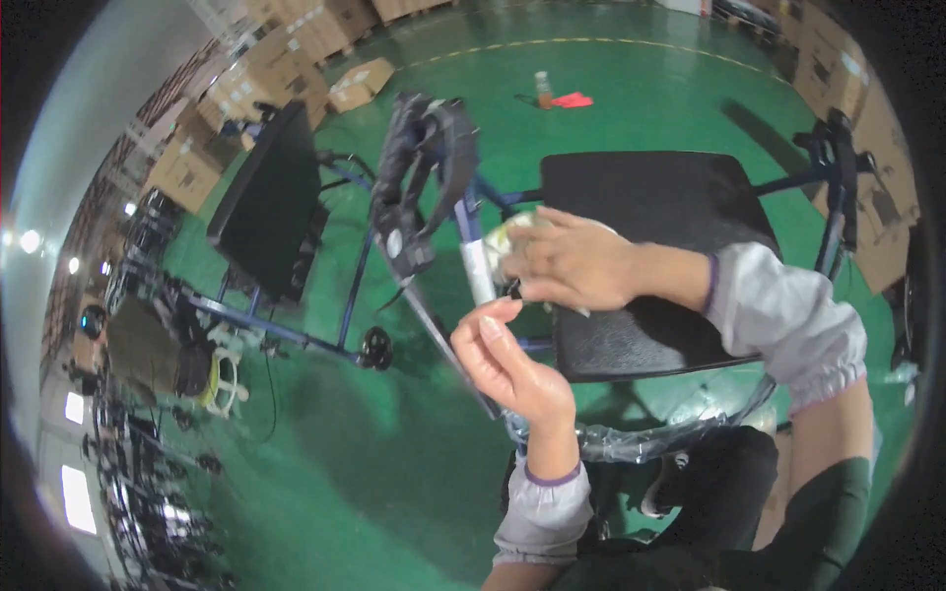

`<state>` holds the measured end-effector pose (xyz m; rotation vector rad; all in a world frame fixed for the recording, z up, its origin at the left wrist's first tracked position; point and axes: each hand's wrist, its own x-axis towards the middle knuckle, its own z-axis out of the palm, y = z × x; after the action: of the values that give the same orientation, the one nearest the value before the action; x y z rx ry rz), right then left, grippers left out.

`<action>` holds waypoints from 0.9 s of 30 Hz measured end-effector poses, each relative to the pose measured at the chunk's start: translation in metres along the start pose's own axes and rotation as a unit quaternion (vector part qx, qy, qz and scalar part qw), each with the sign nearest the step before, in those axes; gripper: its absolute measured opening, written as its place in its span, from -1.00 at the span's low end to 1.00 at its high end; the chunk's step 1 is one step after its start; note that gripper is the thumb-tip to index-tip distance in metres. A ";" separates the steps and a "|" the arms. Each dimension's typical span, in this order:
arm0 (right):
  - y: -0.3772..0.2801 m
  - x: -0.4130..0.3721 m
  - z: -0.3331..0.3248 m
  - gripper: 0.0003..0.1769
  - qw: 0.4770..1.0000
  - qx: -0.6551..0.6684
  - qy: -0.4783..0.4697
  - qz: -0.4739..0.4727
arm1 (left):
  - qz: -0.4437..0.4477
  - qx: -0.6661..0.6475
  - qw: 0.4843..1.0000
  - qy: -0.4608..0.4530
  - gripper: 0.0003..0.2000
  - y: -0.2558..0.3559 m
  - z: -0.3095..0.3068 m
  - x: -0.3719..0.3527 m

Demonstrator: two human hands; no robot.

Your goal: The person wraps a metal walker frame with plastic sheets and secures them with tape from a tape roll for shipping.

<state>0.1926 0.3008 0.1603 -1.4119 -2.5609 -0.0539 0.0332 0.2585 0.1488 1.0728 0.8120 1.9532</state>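
Note:
My right hand (586, 264) reaches in from the right, its fingers over a pale yellow and white round thing (501, 239) that it mostly hides; this looks like a roll. Just below, my left hand (507, 362) has its fingers curled and its thumb close to the fingertips; anything pinched there is too small to make out. Both hands are beside a blue tube with a white wrapped section (477, 264). The tube belongs to a wheeled frame with a black padded seat (650, 202). A black handle (424, 167) tops the frame's near-left side.
Another blue frame with a black seat (268, 202) stands to the left. Cardboard boxes (281, 74) are stacked behind, with more boxes (882, 197) at right. A bottle (543, 89) and a red cloth-like piece (573, 99) lie on the green floor. Clear plastic wrapping (641, 440) covers a lower tube.

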 end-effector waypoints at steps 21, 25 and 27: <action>-0.079 -0.279 -0.035 0.26 0.930 -0.157 0.147 0.298 | -0.019 0.119 0.988 -0.096 -0.85 -0.037 0.049 -0.037; -0.041 -0.304 -0.018 0.21 0.908 -0.249 0.171 0.289 | -0.077 0.049 0.987 -0.134 -0.79 -0.054 0.081 -0.042; -0.020 -0.315 -0.017 0.04 0.894 -0.280 0.201 0.286 | -0.121 0.053 0.974 -0.186 -0.73 -0.053 0.092 -0.044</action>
<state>0.3416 0.0261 0.1131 -2.0328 -1.7712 -0.9397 0.1465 0.2645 0.1295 1.2880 0.8003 1.4621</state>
